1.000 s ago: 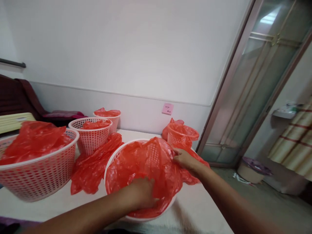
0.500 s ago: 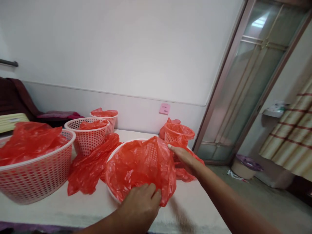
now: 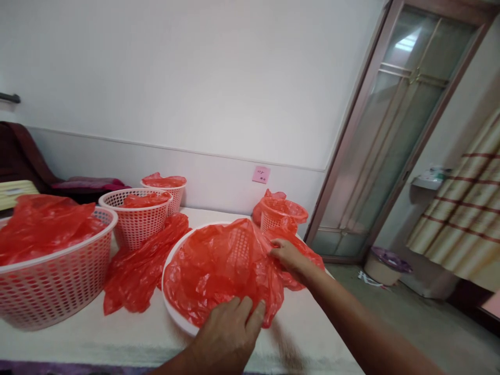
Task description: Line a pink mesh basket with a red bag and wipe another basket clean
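Observation:
A thin red plastic bag [image 3: 211,265] is spread inside a white basket [image 3: 177,320] in front of me, draping over its right side. My left hand [image 3: 230,330] is at the bag's near edge, fingers bent over the film, with the fingertips partly hidden. At the right, my right hand [image 3: 289,259] pinches the bag's edge between thumb and fingers. Another crumpled red bag [image 3: 144,276] lies flat on the table, left of this basket.
On the left stand a large pink-white basket [image 3: 78,276], a mid-sized basket [image 3: 136,224] and a smaller basket [image 3: 177,198], each with red plastic in it. A red-lined basket [image 3: 269,223] stands behind my right hand. A bin [image 3: 385,268] is on the floor.
The left fingers have loosened and spread slightly at the near edge. My right thumb and fingers have closed on the bag's right side. More of the basket's white left rim shows.

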Available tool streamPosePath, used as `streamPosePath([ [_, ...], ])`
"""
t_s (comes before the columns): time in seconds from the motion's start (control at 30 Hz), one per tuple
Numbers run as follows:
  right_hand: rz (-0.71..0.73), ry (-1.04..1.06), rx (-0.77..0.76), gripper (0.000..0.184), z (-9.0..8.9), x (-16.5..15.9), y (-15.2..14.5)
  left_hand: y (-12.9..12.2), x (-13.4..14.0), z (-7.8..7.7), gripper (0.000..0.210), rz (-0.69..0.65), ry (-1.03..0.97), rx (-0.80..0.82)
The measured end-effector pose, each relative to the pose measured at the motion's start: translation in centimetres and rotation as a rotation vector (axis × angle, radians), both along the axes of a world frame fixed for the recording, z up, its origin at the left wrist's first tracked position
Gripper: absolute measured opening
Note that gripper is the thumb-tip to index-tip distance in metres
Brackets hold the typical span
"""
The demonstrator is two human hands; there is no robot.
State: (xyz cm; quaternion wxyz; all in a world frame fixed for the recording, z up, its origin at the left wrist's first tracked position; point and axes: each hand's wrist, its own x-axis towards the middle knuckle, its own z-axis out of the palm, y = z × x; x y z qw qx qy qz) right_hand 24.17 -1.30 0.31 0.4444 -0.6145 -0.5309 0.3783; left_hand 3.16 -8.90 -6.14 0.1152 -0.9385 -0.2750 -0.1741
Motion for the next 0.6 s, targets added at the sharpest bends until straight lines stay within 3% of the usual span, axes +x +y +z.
streamPosePath([
  [0.2, 0.059, 0.296, -0.074, 0.017, -1.5, 0.3, -0.2, -0.5, 0.8, -1.8, 0.029, -0.016, -0.197, 0.311],
  [0.3, 0.081, 0.338, -0.107, 0.019, -2.3, 1.3, -0.3, -1.1, 1.7, -2.1, 0.021, 0.02, -0.294, 0.373],
  [0.47, 0.024, 0.203, -0.154, 0.02, -3.2, 3.4, -0.7, -1.8, 2.8, -2.8, 0.019, 0.044, -0.364, 0.409],
  [0.6, -0.15, -0.091, 0.034, 0.009, -1.8, 4.4, -0.8, -2.2, 4.1, -4.5, 0.016, 0.057, -0.383, 0.427],
])
